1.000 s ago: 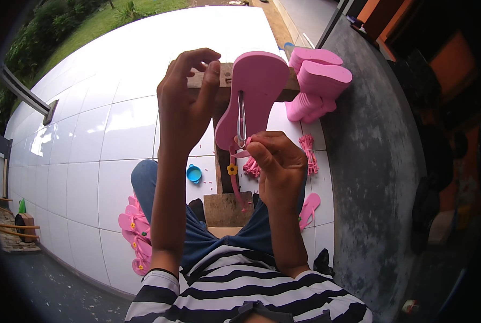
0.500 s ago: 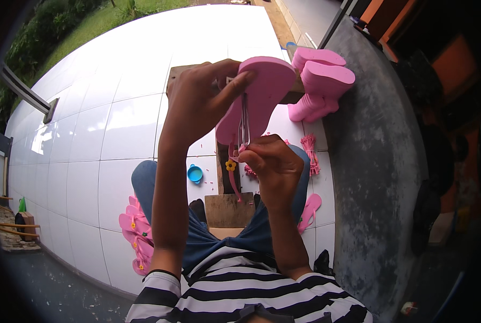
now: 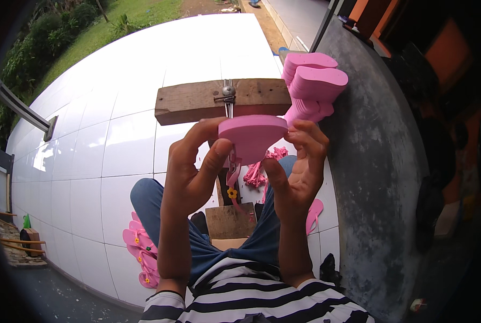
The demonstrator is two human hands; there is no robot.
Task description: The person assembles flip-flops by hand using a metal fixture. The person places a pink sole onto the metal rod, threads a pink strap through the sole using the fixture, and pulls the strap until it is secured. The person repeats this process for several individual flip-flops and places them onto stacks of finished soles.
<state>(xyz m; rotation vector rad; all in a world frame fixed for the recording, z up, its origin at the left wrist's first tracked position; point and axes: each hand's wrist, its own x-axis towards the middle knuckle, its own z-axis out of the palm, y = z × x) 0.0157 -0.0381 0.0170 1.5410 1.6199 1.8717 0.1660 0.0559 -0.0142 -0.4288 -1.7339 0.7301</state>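
Between my two hands is a pink flip-flop sole [image 3: 254,137], tilted with its thick rounded edge uppermost. My left hand [image 3: 189,169] grips its left side, thumb on the near face. My right hand [image 3: 301,172] is curled about the right side, fingertips at the edge and thumb lower down. A pink strap [image 3: 233,177] with a yellow flower dangles below the sole on the left. Thin metal rods [image 3: 229,107], fixed to a wooden crossbeam [image 3: 181,102], run down behind the sole; their lower ends are hidden.
Stacked pink soles [image 3: 318,81] stand right of the crossbeam. A bunch of pink straps [image 3: 255,175] lies below the sole, near my knee. Strapped flip-flops [image 3: 141,245] are piled left of my leg, and another flip-flop [image 3: 315,215] lies on the right. White tiles [image 3: 127,151] surround the wooden stand.
The sole has tipped and moved lower, uncovering the crossbeam and rods. My right hand has left the strap and rod end and moved up to the sole's right side.
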